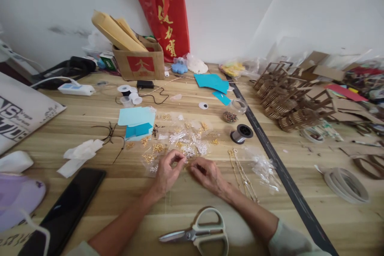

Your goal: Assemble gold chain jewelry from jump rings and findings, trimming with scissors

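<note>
My left hand (170, 171) is closed in a pinch, thumb and forefinger tips together, at the near side of the small bags of beads. Just beside it, my right hand (207, 173) is closed too, its fingertips pressed together and pointing left. Whatever sits in either pinch is too small to make out. Clear bags of silver beads (189, 150) and gold beads (158, 148) lie spread right behind my fingertips. Closer to me, scissors (207, 232) with pale handles lie on the wooden table (144, 224). Bead chains (243, 172) rest to the right of my right hand.
A wire spool (241, 133), a jar of dark beads (230, 117) and a clear bag (265, 170) lie to the right. Brown woven baskets (288, 98) stand beyond a black strip (271, 154). A phone (64, 212) and white tissue (81, 156) are at left.
</note>
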Motion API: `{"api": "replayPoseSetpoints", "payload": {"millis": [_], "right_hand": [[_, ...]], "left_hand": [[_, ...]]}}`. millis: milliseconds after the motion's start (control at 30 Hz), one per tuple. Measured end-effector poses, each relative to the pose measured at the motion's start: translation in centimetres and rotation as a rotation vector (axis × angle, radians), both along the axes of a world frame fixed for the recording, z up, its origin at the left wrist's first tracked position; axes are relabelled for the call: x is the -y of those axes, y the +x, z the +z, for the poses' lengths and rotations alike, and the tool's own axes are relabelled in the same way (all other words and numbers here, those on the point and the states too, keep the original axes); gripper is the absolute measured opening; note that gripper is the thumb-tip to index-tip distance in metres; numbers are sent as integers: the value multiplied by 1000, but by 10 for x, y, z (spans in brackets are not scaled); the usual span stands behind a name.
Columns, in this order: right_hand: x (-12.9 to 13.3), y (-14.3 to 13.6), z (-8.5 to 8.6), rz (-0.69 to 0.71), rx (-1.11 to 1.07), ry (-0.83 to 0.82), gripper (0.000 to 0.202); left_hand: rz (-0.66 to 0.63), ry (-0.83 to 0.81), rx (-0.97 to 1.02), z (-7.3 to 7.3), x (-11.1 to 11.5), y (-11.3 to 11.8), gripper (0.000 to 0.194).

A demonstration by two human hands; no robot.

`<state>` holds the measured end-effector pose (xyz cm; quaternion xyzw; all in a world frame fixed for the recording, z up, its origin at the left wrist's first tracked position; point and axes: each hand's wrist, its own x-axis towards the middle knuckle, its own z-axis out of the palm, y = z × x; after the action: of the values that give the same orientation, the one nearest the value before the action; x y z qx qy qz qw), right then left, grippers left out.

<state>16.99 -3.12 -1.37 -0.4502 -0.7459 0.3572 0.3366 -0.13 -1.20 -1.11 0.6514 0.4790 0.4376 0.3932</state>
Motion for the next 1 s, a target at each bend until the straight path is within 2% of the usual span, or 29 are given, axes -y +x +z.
{"api": "replayPoseSetpoints", "payload": {"millis": [267,400,533,700,867,1000], "right_hand": [[-8,9,14,-62,76,45,18],[-10,7,23,-7,136,116,20],[-10,11,36,41,334,113,22],[-4,41,49,-30,594,120,19],[6,82,46,-101,868,94,16],[14,95,42,-151,1009,25,16]], "left_hand": [[13,-136,197,-6,-6,0,11],[3,-172,268,-10,-7,-1,14],[6,-189,299,-13,-8,-2,14],[28,-191,336,-15,-11,-3,14],[39,-236,393,-11,-11,-3,14],[31,-249,424,-9,-10,-3,15]]}}
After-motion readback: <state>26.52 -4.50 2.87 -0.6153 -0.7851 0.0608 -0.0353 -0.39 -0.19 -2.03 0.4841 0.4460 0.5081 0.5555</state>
